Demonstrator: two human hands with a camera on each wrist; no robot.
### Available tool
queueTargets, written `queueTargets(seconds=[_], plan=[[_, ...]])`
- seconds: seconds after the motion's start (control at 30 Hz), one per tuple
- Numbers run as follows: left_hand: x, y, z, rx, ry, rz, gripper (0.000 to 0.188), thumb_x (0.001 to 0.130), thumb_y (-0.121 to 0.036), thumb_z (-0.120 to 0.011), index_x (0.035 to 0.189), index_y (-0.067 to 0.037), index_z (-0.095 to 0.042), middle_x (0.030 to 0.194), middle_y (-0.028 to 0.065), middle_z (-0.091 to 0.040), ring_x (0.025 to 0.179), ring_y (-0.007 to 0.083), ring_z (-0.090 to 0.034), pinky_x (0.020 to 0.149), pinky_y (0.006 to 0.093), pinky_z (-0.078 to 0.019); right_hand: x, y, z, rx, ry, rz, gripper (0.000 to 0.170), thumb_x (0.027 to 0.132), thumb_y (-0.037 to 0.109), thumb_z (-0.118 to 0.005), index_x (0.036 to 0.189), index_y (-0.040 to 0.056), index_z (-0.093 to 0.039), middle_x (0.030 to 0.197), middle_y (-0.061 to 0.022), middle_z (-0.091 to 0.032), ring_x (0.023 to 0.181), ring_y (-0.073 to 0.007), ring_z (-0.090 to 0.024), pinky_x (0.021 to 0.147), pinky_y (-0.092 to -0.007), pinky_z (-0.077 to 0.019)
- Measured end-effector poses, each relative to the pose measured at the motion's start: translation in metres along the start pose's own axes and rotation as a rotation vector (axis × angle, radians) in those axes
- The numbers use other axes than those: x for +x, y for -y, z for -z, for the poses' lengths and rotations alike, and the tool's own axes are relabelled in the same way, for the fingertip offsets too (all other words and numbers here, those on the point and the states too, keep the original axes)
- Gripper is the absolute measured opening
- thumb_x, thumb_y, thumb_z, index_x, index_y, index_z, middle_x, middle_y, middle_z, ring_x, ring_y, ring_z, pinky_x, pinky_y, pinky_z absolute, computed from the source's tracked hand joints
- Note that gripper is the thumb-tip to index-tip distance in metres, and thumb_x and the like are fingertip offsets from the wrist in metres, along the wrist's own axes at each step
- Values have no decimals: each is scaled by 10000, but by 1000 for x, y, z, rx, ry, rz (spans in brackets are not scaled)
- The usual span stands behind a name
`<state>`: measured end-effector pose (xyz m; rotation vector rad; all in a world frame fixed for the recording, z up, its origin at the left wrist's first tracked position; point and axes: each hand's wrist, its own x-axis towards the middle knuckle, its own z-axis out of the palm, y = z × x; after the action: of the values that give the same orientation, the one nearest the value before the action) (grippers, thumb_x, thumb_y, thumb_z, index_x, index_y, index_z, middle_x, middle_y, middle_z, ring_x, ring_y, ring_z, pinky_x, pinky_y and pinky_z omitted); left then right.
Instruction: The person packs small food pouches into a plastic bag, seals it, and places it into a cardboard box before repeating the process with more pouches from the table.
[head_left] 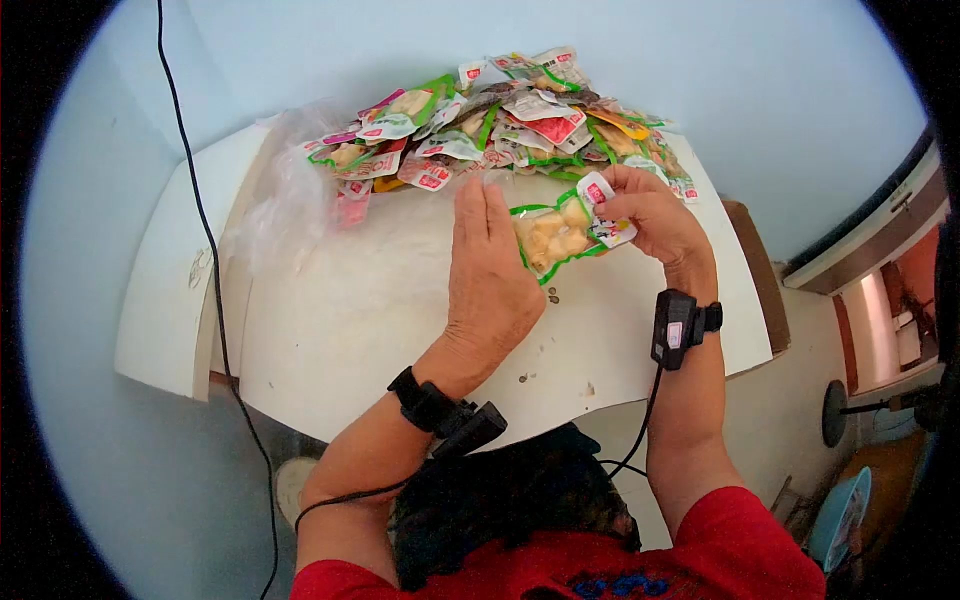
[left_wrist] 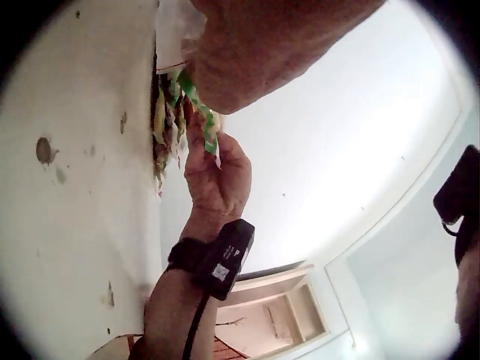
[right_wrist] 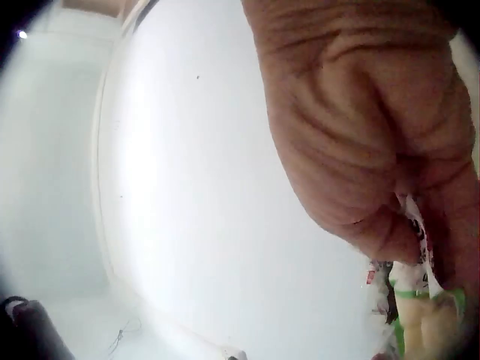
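Note:
My right hand (head_left: 655,215) pinches the white printed end of a clear snack packet (head_left: 550,238) with green edges. Pale yellow chunks show through its window. In the right wrist view, the thumb and fingers close on the packet (right_wrist: 420,319) at lower right. Beside the packet's left edge, my left hand (head_left: 490,280) is raised with its fingers straight, back of the hand toward the head camera. Its thumb is hidden. The left wrist view shows the right hand (left_wrist: 217,180) beyond it, gripping the packet's green-striped edge (left_wrist: 196,101).
A heap of similar packets (head_left: 480,130) lies along the white table's (head_left: 400,330) back edge against the wall. A crumpled clear plastic bag (head_left: 285,200) sits left of it. A black cable (head_left: 205,220) hangs down the left side. Small dark spots mark the tabletop.

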<state>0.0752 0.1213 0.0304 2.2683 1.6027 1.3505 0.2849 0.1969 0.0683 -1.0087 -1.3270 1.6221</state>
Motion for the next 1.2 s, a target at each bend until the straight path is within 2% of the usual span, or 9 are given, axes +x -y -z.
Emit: queueTargets(seconds=[0.07, 0.17, 0.27, 0.4, 0.6, 0.8, 0.9, 1.1, 1.2], plan=[[1, -2, 3, 10, 0, -9, 774, 674, 100, -492, 1400, 160, -229, 1461, 365, -230, 1389, 488, -232, 1167, 453, -218, 1, -2, -7, -26, -14, -8, 289, 766, -41, -596, 1055, -44, -585, 922, -102, -658, 783, -172, -679, 644, -340, -602], [-1, -7, 4, -38, 10, -11, 780, 675, 102, -489, 1406, 158, -222, 1471, 368, -207, 1401, 494, -201, 1168, 458, -206, 6, -6, -14, 24, -37, -27, 270, 799, -49, -590, 1069, -38, -580, 976, -94, -656, 841, -166, -672, 775, -313, -572], [-4, -12, 1, -79, 21, 21, 790, 674, 104, -485, 1413, 155, -211, 1490, 356, -180, 1411, 494, -175, 1167, 464, -204, 2, -4, -36, 94, -42, -16, 304, 817, -44, -592, 1120, -41, -572, 1005, -96, -656, 866, -164, -672, 774, -309, -572], [-4, -12, -1, -142, -17, -19, 812, 661, 100, -489, 1420, 149, -203, 1510, 336, -157, 1422, 485, -155, 1171, 464, -190, 8, -15, -47, 127, 175, -52, 347, 827, -46, -572, 1173, -38, -557, 1002, -94, -656, 859, -175, -677, 727, -331, -611], [-5, -18, 1, -190, -41, -39, 848, 641, 100, -492, 1432, 139, -189, 1522, 327, -138, 1429, 478, -143, 1176, 461, -172, 11, -24, -54, 228, 277, -128, 389, 836, -69, -559, 1223, -31, -544, 1040, -82, -659, 864, -142, -673, 748, -271, -584], [-7, -23, 1, -245, -30, -20, 832, 648, 100, -465, 1433, 135, -191, 1517, 341, -136, 1422, 491, -146, 1176, 470, -160, 8, -36, -76, 315, 344, -63, 418, 908, -12, -562, 1322, -8, -504, 1212, -92, -605, 1078, -161, -603, 905, -316, -524], [-8, -23, -2, -253, -27, -25, 821, 652, 101, -445, 1432, 135, -192, 1511, 350, -134, 1414, 499, -156, 1177, 476, -150, 9, -41, -82, 217, 306, -111, 401, 919, 46, -595, 1306, -20, -516, 1173, -79, -613, 1030, -146, -594, 882, -301, -516], [-9, -23, -2, -250, -11, -7, 806, 664, 87, -433, 1429, 145, -185, 1502, 359, -141, 1408, 501, -162, 1181, 480, -131, 16, -62, -87, -75, 254, 88, 356, 915, 74, -603, 1250, -31, -548, 1127, -107, -636, 974, -151, -605, 824, -296, -521], [-10, -20, -5, -244, -9, -9, 805, 663, 83, -431, 1424, 155, -183, 1498, 360, -146, 1408, 501, -162, 1179, 483, -135, 6, -45, -93, -233, 110, 135, 309, 911, 111, -631, 1176, -44, -593, 1056, -99, -660, 909, -128, -600, 776, -294, -522]])
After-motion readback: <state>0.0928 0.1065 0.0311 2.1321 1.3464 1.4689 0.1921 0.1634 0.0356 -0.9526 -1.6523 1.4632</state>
